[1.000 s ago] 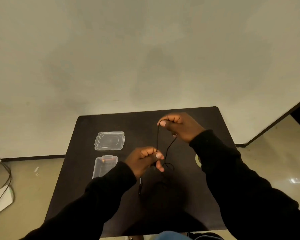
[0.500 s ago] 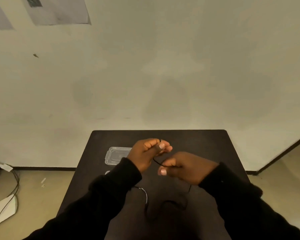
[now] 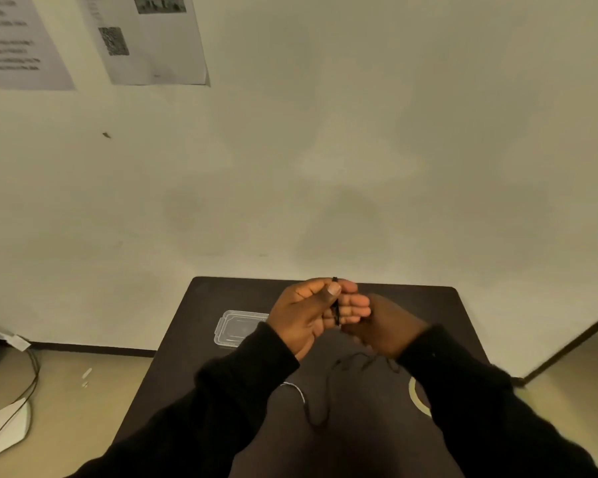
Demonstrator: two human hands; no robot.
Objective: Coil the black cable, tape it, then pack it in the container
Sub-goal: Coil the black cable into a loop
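Observation:
Both hands are raised close together above the dark table (image 3: 439, 315). My left hand (image 3: 304, 312) pinches the thin black cable (image 3: 336, 310) between thumb and fingers, palm toward me. My right hand (image 3: 384, 327) sits right beside it, fingers curled around the cable. The rest of the cable hangs down and trails in loose loops on the table. A clear plastic lid (image 3: 237, 327) lies on the table's left, partly hidden by my left wrist. A roll of tape (image 3: 418, 396) peeks out beside my right sleeve. The container itself is hidden.
A pale wall stands right behind the table, with two printed sheets (image 3: 145, 36) taped high on the left. On the floor at the left lie a white object (image 3: 4, 429) and a dark cord (image 3: 32, 374).
The view has tilted upward, showing more wall. My hands have come closer together, the right one now touching the left's fingers. The container has dropped out of sight behind my left arm.

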